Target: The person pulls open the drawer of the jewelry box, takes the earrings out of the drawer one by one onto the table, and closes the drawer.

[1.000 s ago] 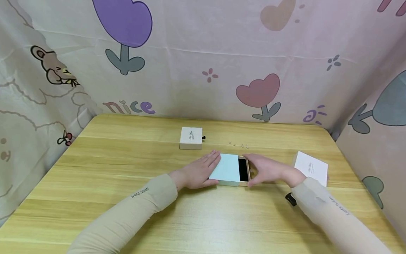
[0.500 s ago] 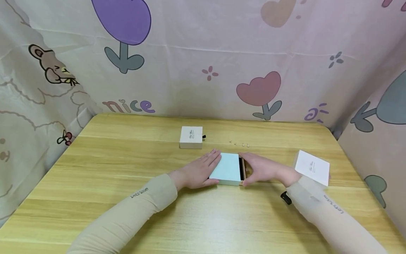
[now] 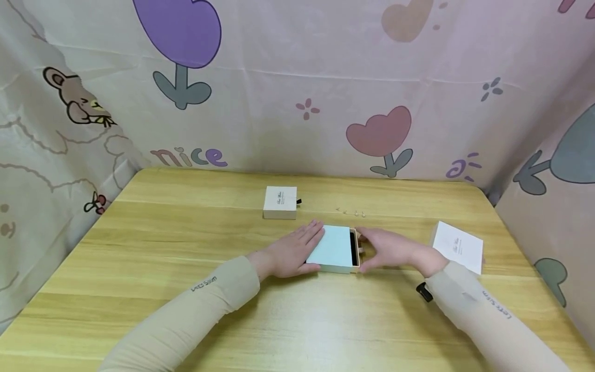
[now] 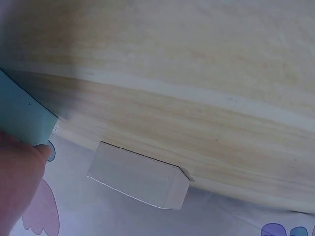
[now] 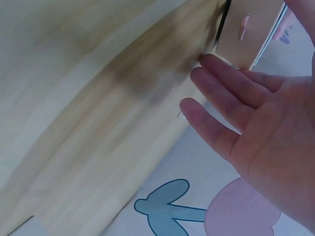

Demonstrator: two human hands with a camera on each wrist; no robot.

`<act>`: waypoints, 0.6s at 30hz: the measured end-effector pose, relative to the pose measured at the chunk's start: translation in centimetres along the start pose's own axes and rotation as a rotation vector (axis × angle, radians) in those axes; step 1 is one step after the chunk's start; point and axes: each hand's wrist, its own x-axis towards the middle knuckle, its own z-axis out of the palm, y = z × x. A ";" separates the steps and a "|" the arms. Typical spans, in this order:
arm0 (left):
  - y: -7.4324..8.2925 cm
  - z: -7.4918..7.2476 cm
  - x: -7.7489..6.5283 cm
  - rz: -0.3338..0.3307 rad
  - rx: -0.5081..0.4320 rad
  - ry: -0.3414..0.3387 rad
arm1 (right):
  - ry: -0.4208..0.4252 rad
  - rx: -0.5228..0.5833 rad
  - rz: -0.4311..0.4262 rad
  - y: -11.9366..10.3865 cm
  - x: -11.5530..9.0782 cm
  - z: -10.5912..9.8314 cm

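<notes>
**Boxes, beads and a printed backdrop**

A small white box (image 3: 280,202) sits on the wooden counter (image 3: 162,232) at upper centre, with tiny pale beads (image 3: 350,212) to its right. A white card-like box (image 3: 456,246) lies tilted at right. Cartoon-print fabric (image 3: 297,82) hangs behind, reading "nice".

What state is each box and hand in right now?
Blue box: drawer nearly shut, a thin dark gap left at its right end.
Left hand: flat on the blue box's left side, fingers straight.
Right hand: straight fingers against the drawer end.
Far box: closed, lying flat, untouched.
Right box: closed, untouched, at the table's right edge.
Small beads: loose on the table.
</notes>
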 end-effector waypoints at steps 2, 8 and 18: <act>0.0 0.0 -0.1 0.000 0.000 0.004 | 0.006 -0.011 0.004 0.0 0.1 0.0; 0.1 -0.2 -0.2 0.002 0.006 0.006 | 0.017 -0.028 -0.014 -0.1 0.2 0.0; 0.0 0.0 -0.1 -0.003 0.007 0.010 | 0.076 -0.133 -0.158 -1.0 1.3 0.8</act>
